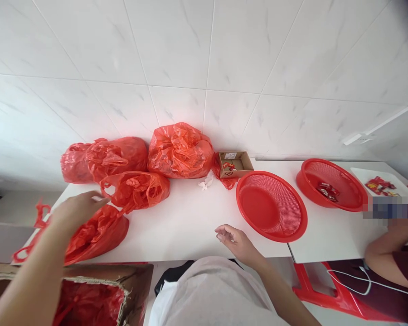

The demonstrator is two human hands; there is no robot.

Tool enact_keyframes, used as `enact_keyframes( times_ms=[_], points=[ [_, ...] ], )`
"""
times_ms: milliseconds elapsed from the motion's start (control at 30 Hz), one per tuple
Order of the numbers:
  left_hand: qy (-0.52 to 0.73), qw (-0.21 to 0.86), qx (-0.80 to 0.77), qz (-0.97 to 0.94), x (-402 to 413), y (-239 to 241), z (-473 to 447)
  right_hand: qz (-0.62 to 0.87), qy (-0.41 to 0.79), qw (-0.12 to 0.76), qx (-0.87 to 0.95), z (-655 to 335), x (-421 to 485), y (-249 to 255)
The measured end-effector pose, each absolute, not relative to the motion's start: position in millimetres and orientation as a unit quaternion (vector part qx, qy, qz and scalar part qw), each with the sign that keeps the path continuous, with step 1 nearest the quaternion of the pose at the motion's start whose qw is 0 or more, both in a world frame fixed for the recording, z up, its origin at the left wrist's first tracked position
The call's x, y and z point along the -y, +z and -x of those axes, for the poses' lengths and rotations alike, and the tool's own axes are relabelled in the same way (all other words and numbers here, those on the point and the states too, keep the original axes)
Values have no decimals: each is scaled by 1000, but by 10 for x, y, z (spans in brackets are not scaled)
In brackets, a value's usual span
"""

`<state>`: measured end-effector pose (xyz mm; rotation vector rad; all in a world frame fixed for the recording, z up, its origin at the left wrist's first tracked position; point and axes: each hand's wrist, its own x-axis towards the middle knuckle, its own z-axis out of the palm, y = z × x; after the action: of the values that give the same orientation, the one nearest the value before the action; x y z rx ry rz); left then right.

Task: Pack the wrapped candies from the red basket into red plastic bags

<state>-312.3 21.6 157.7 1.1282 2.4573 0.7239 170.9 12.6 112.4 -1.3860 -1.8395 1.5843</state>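
Note:
My left hand [77, 207] hovers over the left end of the table, its thumb and fingers apart and nothing visible between them. Just below it lies a red plastic bag [100, 233], partly covered by my forearm. A smaller red plastic bag [141, 188] with loose handles sits just right of my fingertips; whether they touch it I cannot tell. My right hand [237, 242] is at the table's front edge, fingers loosely bent and holding nothing. Closest to it is a red mesh basket [258, 210] with nothing visible inside.
Full red bags [180, 151] line the wall. A small cardboard box [244, 166] holds red packets, beside crumpled tissue [206, 181]. Another red basket [306, 181] contains small packets. A co-worker's arm [382, 251] rests near a white tray [360, 174]. A large carton [138, 283] stands below left.

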Motion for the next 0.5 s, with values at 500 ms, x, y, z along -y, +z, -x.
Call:
enact_keyframes(
  times_ms=[500],
  points=[
    [466, 27, -805, -366, -831, 1810, 2758, 490, 558, 187, 643, -1636, -200, 1137]
  ],
)
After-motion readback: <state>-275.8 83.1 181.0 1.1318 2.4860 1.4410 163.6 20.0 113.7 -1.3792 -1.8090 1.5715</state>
